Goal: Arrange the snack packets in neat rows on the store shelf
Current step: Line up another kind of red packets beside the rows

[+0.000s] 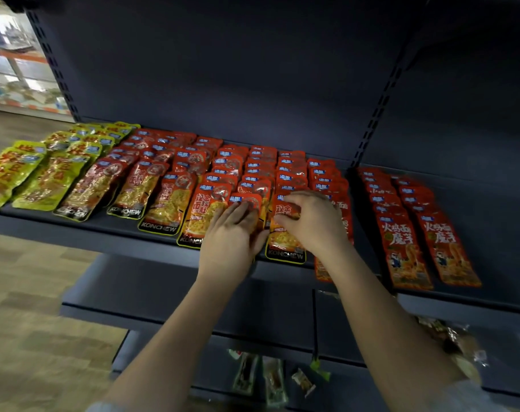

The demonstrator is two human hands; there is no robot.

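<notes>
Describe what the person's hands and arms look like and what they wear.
Both forearms are bare up to near the elbows, where pale, light-coloured sleeve edges show at the bottom of the picture. The left hand wears no glove and shows no jewellery. The right hand is also ungloved, with a thin ring on one finger.

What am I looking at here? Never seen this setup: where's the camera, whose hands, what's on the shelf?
There is no robot. One wide-angle camera on a person's head looks forward and down, so the two bare arms come in from the bottom. The dark store shelf holds overlapping rows of snack packets: yellow-green packets at the far left, red KONCHEW packets through the middle, and orange-red noodle packets on the right. The left hand lies flat on one front red packet. The right hand, fingers curled, touches the neighbouring front packet; whether it grips it is unclear. Loose packets lie on a lower shelf.
</notes>
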